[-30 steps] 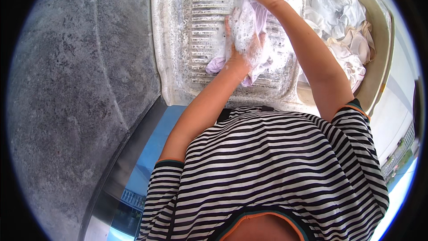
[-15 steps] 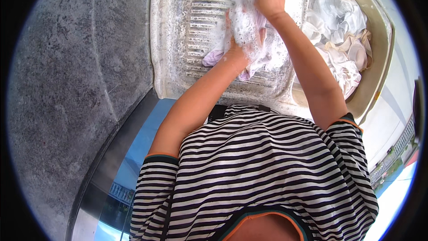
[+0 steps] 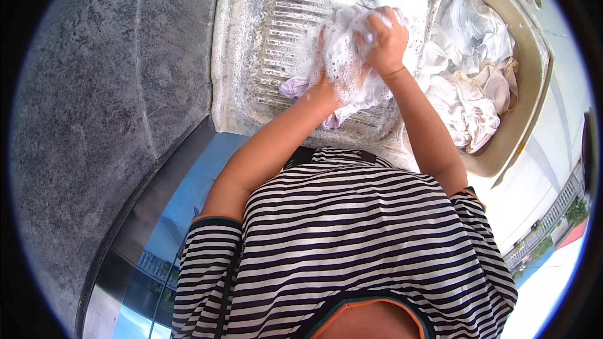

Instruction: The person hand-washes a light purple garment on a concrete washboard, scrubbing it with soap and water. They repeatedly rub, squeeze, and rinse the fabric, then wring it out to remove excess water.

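Soapy white cloth [image 3: 352,56] lies bunched on a ribbed stone washboard [image 3: 282,31]. Right hand [image 3: 384,39] has its fingers closed around the top of the cloth; left hand [image 3: 326,78] presses its lower part, fingers hidden in foam. Beige basin [image 3: 534,88] of white laundry [image 3: 471,75] sits just right.

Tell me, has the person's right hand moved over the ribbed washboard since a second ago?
Yes. The right hand has slid down the ribbed washboard toward the person, bunching the soapy cloth closer to the left hand.
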A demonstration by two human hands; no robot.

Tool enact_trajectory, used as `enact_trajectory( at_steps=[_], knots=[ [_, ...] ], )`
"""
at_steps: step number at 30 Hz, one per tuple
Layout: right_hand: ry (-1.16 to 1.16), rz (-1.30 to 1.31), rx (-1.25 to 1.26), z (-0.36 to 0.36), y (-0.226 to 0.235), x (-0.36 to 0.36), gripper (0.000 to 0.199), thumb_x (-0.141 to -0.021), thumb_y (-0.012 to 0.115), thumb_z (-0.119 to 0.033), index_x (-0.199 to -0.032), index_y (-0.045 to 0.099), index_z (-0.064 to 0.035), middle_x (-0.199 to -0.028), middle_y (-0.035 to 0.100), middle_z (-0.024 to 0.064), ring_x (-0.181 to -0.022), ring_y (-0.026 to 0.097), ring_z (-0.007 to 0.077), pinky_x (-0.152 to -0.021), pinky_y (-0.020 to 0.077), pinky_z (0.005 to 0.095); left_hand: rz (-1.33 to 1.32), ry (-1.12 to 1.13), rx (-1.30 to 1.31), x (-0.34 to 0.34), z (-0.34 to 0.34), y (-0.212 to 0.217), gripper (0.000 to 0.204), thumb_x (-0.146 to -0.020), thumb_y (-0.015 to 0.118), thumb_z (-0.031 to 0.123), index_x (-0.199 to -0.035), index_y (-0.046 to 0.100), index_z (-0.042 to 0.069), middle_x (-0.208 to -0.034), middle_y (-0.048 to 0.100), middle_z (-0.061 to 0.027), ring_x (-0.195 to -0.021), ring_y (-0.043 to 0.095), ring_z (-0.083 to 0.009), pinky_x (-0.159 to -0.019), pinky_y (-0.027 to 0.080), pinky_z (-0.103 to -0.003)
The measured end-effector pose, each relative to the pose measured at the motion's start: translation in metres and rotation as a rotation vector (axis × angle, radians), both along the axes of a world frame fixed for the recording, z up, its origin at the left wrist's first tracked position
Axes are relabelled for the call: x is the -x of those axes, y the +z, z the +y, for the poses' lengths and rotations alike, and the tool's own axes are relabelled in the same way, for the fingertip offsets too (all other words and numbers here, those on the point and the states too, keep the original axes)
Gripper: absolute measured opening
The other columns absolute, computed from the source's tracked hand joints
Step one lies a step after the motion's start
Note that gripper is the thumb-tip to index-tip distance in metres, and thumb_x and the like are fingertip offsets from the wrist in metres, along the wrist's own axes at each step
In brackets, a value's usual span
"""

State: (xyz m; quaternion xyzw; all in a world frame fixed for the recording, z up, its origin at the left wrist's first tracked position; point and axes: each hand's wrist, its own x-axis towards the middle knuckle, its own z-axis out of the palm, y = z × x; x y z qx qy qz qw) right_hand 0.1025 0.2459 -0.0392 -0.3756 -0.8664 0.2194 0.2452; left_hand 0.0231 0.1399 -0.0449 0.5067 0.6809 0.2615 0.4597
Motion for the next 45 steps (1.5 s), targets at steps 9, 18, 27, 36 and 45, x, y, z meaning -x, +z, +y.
enact_trajectory(
  at_steps=[9, 18, 27, 36, 45],
  knots=[
    [0.037, -0.267, 0.023, 0.077, 0.004, 0.051, 0.041, -0.079, 0.074, -0.048, -0.085, 0.069, -0.0085, -0.089, 0.069, 0.0095, -0.076, 0.065, 0.0224, -0.062, 0.0572, 0.0354, 0.334, -0.085, 0.092, 0.003, 0.005, -0.007, 0.077, -0.101, 0.041, 0.037, -0.151, 0.004, -0.009, -0.156, 0.017, -0.0297, -0.147, 0.015, -0.0385, -0.12, 0.008, -0.046],
    [-0.034, -0.2, -0.163, 0.054, -0.005, 0.037, 0.019, -0.075, 0.07, -0.022, -0.093, 0.069, -0.0152, -0.105, 0.064, 0.012, -0.08, 0.064, 0.0302, -0.062, 0.0535, 0.0406, 0.389, 0.069, -0.182, -0.003, 0.007, -0.003, 0.07, -0.093, 0.047, 0.028, -0.149, 0.022, -0.006, -0.153, 0.026, -0.0274, -0.141, 0.024, -0.0429, -0.117, 0.015, -0.055],
    [-0.109, 0.318, 0.105, 0.224, 0.091, 0.073, 0.037, -0.089, 0.069, -0.034, -0.088, 0.069, 0.0028, -0.082, 0.071, 0.0123, -0.073, 0.066, 0.022, -0.07, 0.0513, 0.0333, 0.457, 0.122, -0.499, 0.053, -0.014, 0.011, 0.071, -0.079, 0.054, -0.007, -0.146, 0.039, 0.01, -0.133, 0.055, -0.0161, -0.119, 0.054, -0.0314, -0.11, 0.037, -0.048],
    [-0.331, 0.735, 0.41, 0.246, 0.063, 0.013, 0.036, -0.091, 0.07, -0.034, -0.091, 0.072, 0.0017, -0.077, 0.067, 0.0018, -0.066, 0.057, 0.0096, -0.059, 0.0436, 0.0254, 0.617, -0.083, -0.56, 0.077, -0.049, 0.075, 0.047, -0.072, 0.064, -0.002, -0.118, 0.061, 0.005, -0.105, 0.066, -0.0153, -0.098, 0.062, -0.0348, -0.086, 0.05, -0.042],
    [-0.03, 0.032, -0.158, 0.117, -0.012, 0.009, 0.018, -0.083, 0.069, -0.025, -0.084, 0.068, -0.0063, -0.086, 0.065, 0.0125, -0.079, 0.064, 0.0277, -0.067, 0.052, 0.0376, 0.597, 0.064, -0.281, 0.026, -0.018, 0.041, 0.063, -0.085, 0.069, 0.048, -0.12, 0.056, -0.003, -0.115, 0.063, -0.0225, -0.112, 0.057, -0.0287, -0.099, 0.043, -0.044]
  ],
)
